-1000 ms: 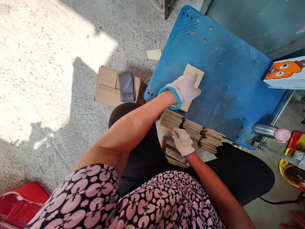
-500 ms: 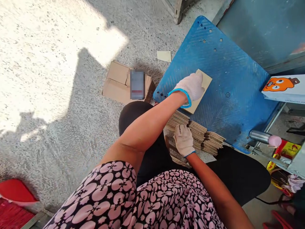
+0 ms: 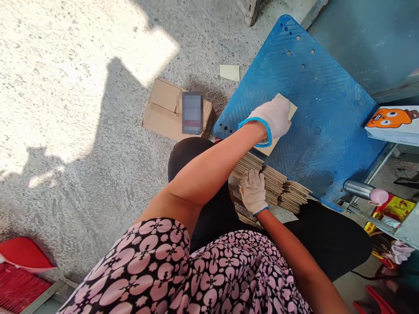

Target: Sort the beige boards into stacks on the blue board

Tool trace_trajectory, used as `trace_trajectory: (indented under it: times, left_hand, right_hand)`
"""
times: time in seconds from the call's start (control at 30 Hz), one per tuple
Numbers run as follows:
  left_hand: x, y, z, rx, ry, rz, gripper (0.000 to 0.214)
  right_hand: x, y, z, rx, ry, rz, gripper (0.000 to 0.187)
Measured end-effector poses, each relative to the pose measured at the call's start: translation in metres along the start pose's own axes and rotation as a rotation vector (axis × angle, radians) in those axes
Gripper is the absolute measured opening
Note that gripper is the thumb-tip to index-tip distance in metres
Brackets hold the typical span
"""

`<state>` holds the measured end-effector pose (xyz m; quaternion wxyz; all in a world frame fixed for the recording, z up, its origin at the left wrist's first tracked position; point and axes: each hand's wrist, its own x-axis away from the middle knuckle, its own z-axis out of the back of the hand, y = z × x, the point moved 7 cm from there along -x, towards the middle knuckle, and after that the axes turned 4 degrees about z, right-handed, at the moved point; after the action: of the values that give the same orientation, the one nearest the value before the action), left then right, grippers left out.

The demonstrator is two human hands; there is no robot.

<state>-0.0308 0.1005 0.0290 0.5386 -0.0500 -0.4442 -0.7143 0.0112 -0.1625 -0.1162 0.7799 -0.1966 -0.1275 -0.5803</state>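
My left hand [image 3: 271,117], in a white knit glove with a blue cuff, lies on a flat cream-coloured cardboard piece [image 3: 269,149] on the blue board [image 3: 330,96]. Its fingers are curled under; whatever they may hold is hidden. At the board's near edge, a pile of folded cardboard pieces [image 3: 275,185] shows its stacked edges, in several offset bundles. Against that pile rests my right hand [image 3: 253,192], gloved too, with its fingers laid along the cardboard edges and slightly apart.
On the floor to the left lies a brown cardboard box [image 3: 160,117] with a blurred phone-like object [image 3: 192,112] on top. A small cream piece [image 3: 229,72] lies beyond it. To the right are a metal flask [image 3: 358,189] and a white box with an orange cartoon [image 3: 394,124].
My left hand has slid a little to the right across the cream cardboard, its fingers now over the right edge. My right hand stays on the pile. The view has shifted slightly.
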Motion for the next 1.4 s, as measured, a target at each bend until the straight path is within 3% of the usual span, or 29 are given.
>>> trace_trajectory:
  times: [0.27, 0.47, 0.77, 0.9, 1.0, 1.1, 1.23, 1.3, 1.4]
  left_hand:
    - [-0.006, 0.003, -0.005, -0.023, 0.004, -0.052, 0.053]
    - [-0.006, 0.002, -0.007, -0.032, 0.013, -0.055, 0.048]
    - [-0.008, -0.002, -0.008, -0.074, -0.008, -0.079, 0.047]
    - [-0.01, -0.004, -0.006, -0.09, 0.006, -0.076, 0.046]
    - [-0.011, -0.005, -0.005, -0.094, 0.009, -0.071, 0.048]
    - [-0.013, -0.006, -0.004, -0.074, 0.009, -0.061, 0.05]
    - [-0.017, -0.007, -0.008, 0.007, -0.044, -0.086, 0.046]
    - [-0.017, -0.006, -0.015, 0.105, -0.109, -0.117, 0.041]
    - [-0.017, -0.005, -0.028, 0.303, -0.212, -0.113, 0.036]
  right_hand:
    - [0.006, -0.013, 0.008, -0.005, 0.014, 0.109, 0.045]
    - [-0.005, -0.014, 0.001, -0.108, -0.207, -0.005, 0.029]
    - [-0.014, -0.01, -0.008, -0.194, -0.415, -0.068, 0.027]
    - [-0.02, 0.0, 0.003, -0.207, -0.477, -0.141, 0.033]
    - [-0.02, 0.024, 0.029, -0.328, -0.409, -0.24, 0.033]
    - [-0.019, 0.061, 0.068, -0.622, -0.245, -0.298, 0.029]
    - [-0.025, 0.122, 0.134, -0.968, -0.046, -0.348, 0.031]
    - [-0.03, 0.153, 0.175, -1.06, 0.141, -0.386, 0.034]
    - [-0.038, 0.187, 0.218, -1.193, 0.305, -0.419, 0.041]
